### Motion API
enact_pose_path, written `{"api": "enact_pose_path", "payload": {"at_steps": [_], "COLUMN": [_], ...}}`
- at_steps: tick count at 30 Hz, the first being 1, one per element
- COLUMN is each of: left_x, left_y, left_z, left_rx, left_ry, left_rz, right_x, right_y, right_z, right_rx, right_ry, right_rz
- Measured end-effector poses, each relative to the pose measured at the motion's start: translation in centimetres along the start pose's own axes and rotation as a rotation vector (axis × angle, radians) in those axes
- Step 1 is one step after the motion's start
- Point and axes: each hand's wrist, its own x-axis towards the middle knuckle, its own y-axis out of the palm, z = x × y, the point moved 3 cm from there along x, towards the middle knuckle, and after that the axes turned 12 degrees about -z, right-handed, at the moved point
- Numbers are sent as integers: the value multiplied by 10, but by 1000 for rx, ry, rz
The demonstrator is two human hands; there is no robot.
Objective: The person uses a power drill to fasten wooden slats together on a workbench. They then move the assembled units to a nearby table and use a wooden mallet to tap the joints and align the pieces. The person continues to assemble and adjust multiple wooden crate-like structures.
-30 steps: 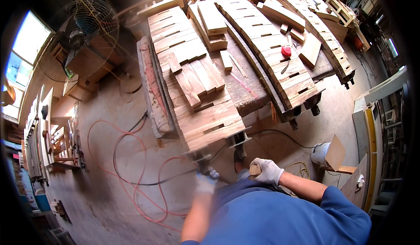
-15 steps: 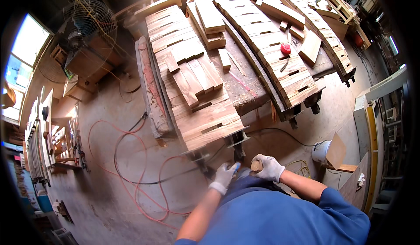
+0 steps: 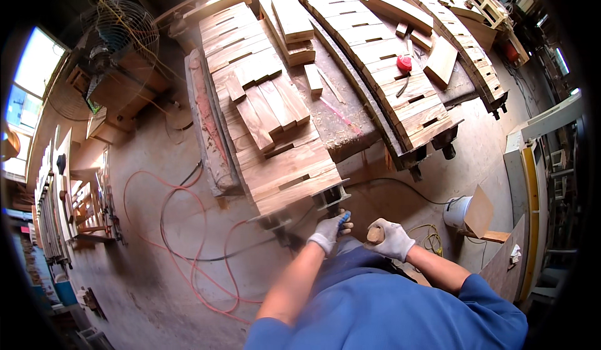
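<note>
My gloved left hand (image 3: 327, 232) is closed around a small blue-handled tool (image 3: 344, 218), just below the near end of a curved panel of wooden slats (image 3: 285, 175). A metal clamp (image 3: 332, 197) sits on that end, right above the hand. A little to the right, my gloved right hand (image 3: 393, 240) grips a rounded wooden handle (image 3: 374, 233); what the handle belongs to is hidden. The two hands are close together above my blue shirt.
A second curved slat panel (image 3: 388, 68) with a red object (image 3: 404, 62) lies on the workbench (image 3: 341, 128). A red hose (image 3: 178, 237) and black cable loop over the floor at left. A fan (image 3: 119, 34) stands far left, a white bucket (image 3: 456, 212) at right.
My left hand has come up and to the right from the floor side toward the panel's end and my right hand, and a blue tool now shows in it. The right hand has barely moved.
</note>
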Motion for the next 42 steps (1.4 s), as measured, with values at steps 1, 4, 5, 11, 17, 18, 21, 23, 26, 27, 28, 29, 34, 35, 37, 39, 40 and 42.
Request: {"api": "enact_pose_path", "payload": {"at_steps": [1,4,5,11,17,18,21,23,26,27,28,29,34,35,37,39,40,42], "left_x": [9,-5,-8,-12,30,58,77,42,21,7,-1,-10,-97,-112,-150,-167,-174,-172], "left_y": [-12,-12,-11,11,16,6,-8,2,-26,-43,-76,-105,-268,-295,-325,-340,-352,-359], "left_z": [0,-7,-6,-8,-1,13,25,13,27,31,46,60,149,176,219,264,283,283], "left_rx": [-169,-243,-266,-93,380,285,-198,-234,-247,-218,-25,192,-1,-116,-294,-301,-299,-210], "left_ry": [-119,-146,-148,47,224,186,-70,-22,-131,-178,48,257,365,338,107,-42,-114,-37], "left_rz": [323,472,480,-69,-142,28,409,358,201,126,-40,-194,-1097,-1205,-1195,-1172,-1159,-1051], "right_x": [-1,5,11,95,195,208,256,286,340,360,356,373,434,430,402,380,372,368], "right_y": [-2,-19,-27,-88,-124,-126,-128,-138,-158,-160,-159,-164,-106,-86,-51,-45,-47,-58], "right_z": [0,4,4,25,91,103,126,139,164,167,191,183,95,83,70,88,94,72], "right_rx": [3,36,40,131,384,403,467,464,299,244,281,293,-269,-408,-378,-403,-377,-248], "right_ry": [21,90,104,6,-45,-83,-75,26,211,260,235,291,49,32,-40,2,12,-13], "right_rz": [2,-48,-70,-350,-470,-504,-469,-421,-491,-540,-557,-588,-430,-357,-513,-453,-425,-371]}}
